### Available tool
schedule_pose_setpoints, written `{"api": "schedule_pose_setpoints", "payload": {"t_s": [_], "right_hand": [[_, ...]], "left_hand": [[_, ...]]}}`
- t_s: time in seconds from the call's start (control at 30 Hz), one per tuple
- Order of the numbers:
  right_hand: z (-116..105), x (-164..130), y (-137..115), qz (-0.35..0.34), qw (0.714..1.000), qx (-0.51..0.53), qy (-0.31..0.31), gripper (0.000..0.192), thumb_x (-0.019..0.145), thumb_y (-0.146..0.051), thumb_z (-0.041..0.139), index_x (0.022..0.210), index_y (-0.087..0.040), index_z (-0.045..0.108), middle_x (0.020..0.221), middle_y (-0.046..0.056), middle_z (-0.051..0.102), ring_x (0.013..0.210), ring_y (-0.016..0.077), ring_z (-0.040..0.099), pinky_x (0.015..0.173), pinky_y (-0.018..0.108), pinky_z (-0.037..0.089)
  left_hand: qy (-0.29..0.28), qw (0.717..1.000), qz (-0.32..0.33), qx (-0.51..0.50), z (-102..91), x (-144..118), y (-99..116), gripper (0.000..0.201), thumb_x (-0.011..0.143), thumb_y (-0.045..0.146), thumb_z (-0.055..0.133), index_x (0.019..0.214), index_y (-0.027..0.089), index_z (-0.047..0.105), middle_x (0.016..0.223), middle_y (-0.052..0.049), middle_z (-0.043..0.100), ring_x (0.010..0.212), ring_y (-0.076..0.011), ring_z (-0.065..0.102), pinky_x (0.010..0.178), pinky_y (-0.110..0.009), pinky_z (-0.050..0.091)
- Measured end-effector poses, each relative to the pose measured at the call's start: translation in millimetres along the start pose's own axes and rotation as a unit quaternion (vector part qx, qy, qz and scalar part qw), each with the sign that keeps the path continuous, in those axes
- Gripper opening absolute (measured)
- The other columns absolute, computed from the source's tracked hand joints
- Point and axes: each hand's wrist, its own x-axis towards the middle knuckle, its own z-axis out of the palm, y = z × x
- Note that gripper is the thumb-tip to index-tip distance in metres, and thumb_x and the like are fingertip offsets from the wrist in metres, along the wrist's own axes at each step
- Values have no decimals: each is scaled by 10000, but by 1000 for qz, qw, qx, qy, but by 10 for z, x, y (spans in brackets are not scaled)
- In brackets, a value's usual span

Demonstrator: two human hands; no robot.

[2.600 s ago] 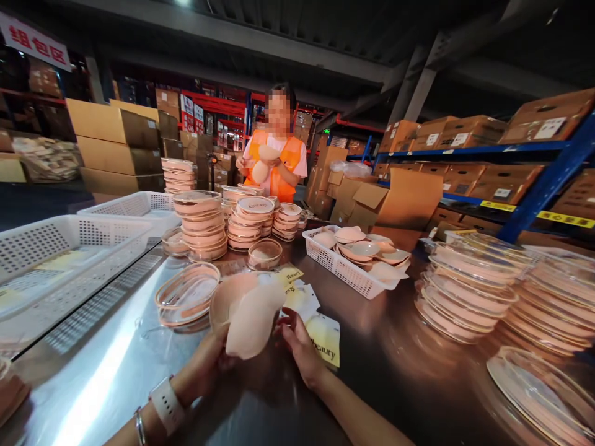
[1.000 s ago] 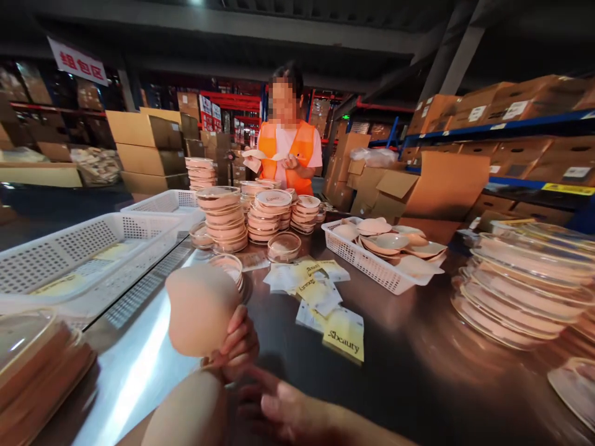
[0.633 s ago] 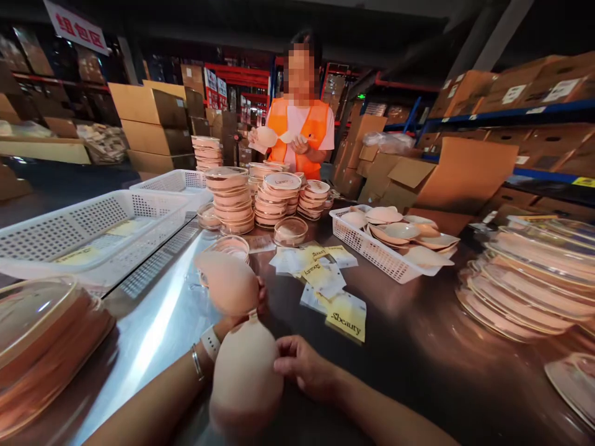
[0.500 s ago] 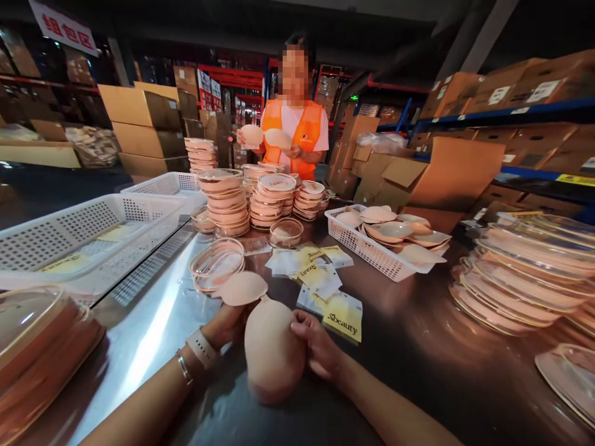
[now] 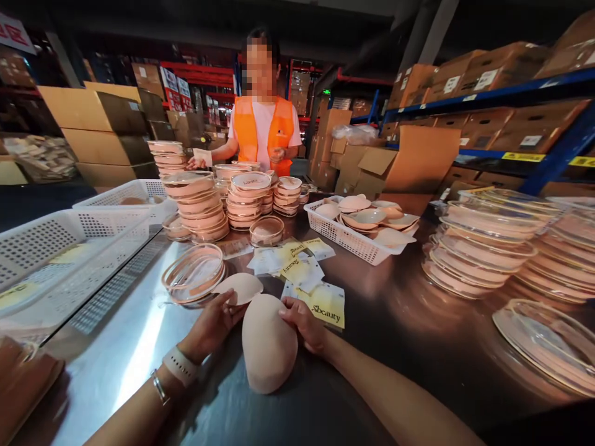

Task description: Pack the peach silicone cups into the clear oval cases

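A beige stick-on bra with two smooth cups is held over the metal table. My left hand (image 5: 211, 325) grips the farther cup (image 5: 242, 288), its thumb on top and the other fingers partly underneath. My right hand (image 5: 304, 325) pinches the upper right edge of the nearer cup (image 5: 269, 347), which hangs lower. The join between the cups is mostly hidden. Just beyond my left hand lie clear round plastic cases (image 5: 193, 272). Past my right hand are yellow-and-white printed cards (image 5: 328, 303), overlapping each other.
Stacked filled cases (image 5: 199, 210) stand at the back, with more stacks (image 5: 478, 248) at right. A white basket (image 5: 346, 238) holds loose cups; another white basket (image 5: 111, 248) sits left. Across the table stands a person in an orange vest (image 5: 248, 127). Cartons (image 5: 105, 139) and shelving lie behind.
My view has swung to the right. The near cup is tilted differently, and more of my left hand shows on the far cup. The co-worker's hands have moved apart, no longer holding up two cups.
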Motion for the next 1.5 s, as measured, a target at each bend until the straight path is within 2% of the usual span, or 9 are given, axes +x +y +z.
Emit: {"api": "schedule_pose_setpoints", "payload": {"t_s": [0.17,0.23,0.37,0.5,0.67,1.0,1.2,1.37,1.5], "right_hand": [[-16,46,34,-19,1000,-12,19,348,658,-486,795,796,-192,669,750,-11,678,725,153,585,702,273,417],[-27,72,46,-11,1000,-14,16,388,698,-534,762,857,-190,677,784,9,699,774,170,624,741,286,434],[-39,102,70,17,999,9,-29,498,706,-634,733,902,-182,657,721,22,711,675,179,668,708,308,467],[-47,109,116,4,999,25,-40,485,658,-547,820,905,-169,644,743,27,722,647,172,670,742,328,486],[-64,122,158,1,999,39,-32,474,626,-445,865,924,-159,633,766,18,717,667,161,669,758,323,483],[-45,92,114,20,999,26,-39,454,647,-456,842,930,-159,647,798,38,735,721,193,694,751,327,489],[-43,88,99,18,999,21,-43,408,631,-408,833,902,-171,643,793,22,738,655,167,674,721,312,501],[-14,81,41,15,999,4,-43,428,578,-335,841,928,-181,649,790,2,738,620,150,653,679,289,488],[4,57,-1,13,998,-32,-44,410,608,-335,803,957,-162,675,765,18,735,648,133,623,598,231,412]], "left_hand": [[20,999,44,3,-62,45,-14,188,748,57,612,884,187,596,788,-32,752,773,-192,750,749,-300,628],[2,998,61,8,-39,11,-26,300,662,24,649,899,201,596,804,-4,748,722,-176,738,699,-292,626],[-59,994,85,32,77,-112,-75,522,557,6,717,1024,222,631,844,16,754,596,-125,681,525,-200,547],[-101,989,86,62,163,-204,-110,464,543,37,759,973,188,671,789,-5,762,607,-146,689,578,-228,555],[-117,986,77,87,166,-225,-131,425,560,61,755,960,184,679,756,-7,766,608,-176,704,591,-269,565],[-110,986,68,104,174,-205,-136,463,555,75,750,1001,170,671,809,-51,775,662,-245,740,620,-338,594],[-101,986,75,112,168,-224,-122,511,555,71,767,1046,170,666,873,-56,773,737,-241,742,606,-286,582],[-54,985,111,122,130,-167,-104,630,573,100,817,1160,219,621,948,-17,754,741,-160,710,631,-221,558],[-12,983,124,132,88,-114,-103,606,574,168,856,1132,203,621,963,-37,741,816,-191,705,674,-257,565]]}}
